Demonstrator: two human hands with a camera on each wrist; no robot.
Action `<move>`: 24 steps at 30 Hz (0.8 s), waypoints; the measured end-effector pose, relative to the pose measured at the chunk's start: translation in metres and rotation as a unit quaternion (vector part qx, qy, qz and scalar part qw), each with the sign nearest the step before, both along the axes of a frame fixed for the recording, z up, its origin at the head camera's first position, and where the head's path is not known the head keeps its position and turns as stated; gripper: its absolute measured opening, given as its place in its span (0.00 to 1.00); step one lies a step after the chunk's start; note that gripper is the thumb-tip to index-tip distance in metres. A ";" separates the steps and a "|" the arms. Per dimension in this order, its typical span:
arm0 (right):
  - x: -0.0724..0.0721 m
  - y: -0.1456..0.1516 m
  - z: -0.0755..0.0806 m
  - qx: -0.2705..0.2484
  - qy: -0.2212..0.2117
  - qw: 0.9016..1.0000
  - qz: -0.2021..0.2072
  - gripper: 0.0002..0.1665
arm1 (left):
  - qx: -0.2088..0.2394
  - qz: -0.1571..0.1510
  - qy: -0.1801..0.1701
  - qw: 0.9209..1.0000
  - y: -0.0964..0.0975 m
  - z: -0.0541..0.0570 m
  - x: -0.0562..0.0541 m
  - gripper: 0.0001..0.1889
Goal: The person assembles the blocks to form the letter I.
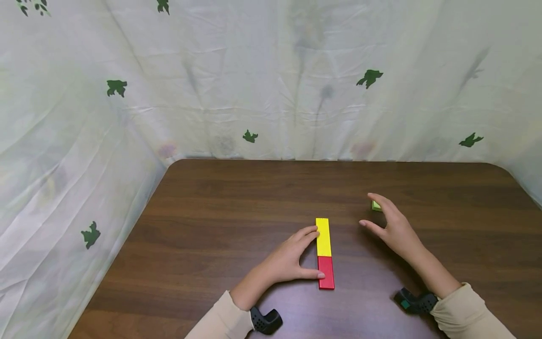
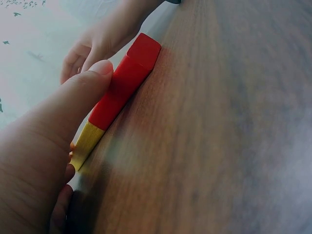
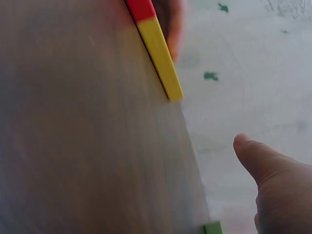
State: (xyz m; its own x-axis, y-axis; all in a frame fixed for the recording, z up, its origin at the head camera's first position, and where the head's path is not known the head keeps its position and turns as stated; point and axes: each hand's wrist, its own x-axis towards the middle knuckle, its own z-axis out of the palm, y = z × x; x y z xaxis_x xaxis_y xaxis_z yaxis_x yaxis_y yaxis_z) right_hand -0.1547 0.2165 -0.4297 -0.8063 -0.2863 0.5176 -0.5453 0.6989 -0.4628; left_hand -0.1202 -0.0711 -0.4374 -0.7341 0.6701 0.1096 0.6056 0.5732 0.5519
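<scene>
On the table lie a yellow block (image 1: pixel 323 238) and a red block (image 1: pixel 326 278), end to end in one straight line. My left hand (image 1: pixel 285 261) touches them from the left: its thumb rests on the red block and its fingertips meet the left side of the yellow one. The left wrist view shows the thumb (image 2: pixel 92 85) on the red block (image 2: pixel 124 83). To the right, my right hand (image 1: pixel 400 235) has thumb and fingers spread apart and holds nothing. Just beyond them is a green block (image 1: pixel 376 206), partly hidden behind the fingers.
A brown wooden table (image 1: pixel 233 197) carries the blocks. Behind it and on the left hangs a pale curtain (image 1: pixel 271 80) with green leaf shapes. A black wrist device (image 1: pixel 267 321) is on the left wrist, another black device (image 1: pixel 415 301) on the right.
</scene>
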 end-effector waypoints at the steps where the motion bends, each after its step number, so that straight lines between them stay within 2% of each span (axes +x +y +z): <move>1: -0.001 0.003 -0.001 -0.002 -0.003 1.000 -0.006 0.45 | 0.001 0.000 0.001 1.000 0.000 0.000 0.000 0.45; 11: -0.011 0.022 -0.003 -0.019 -0.062 0.997 -0.035 0.42 | 0.003 -0.002 0.006 1.000 -0.001 -0.001 0.000 0.45; 18: -0.015 0.029 -0.006 -0.006 -0.135 0.990 -0.051 0.43 | 0.000 0.000 0.005 1.000 0.000 -0.002 -0.001 0.46; 24: -0.017 0.032 -0.007 -0.002 -0.181 0.982 -0.054 0.45 | -0.003 0.001 -0.003 1.000 0.000 -0.002 0.000 0.46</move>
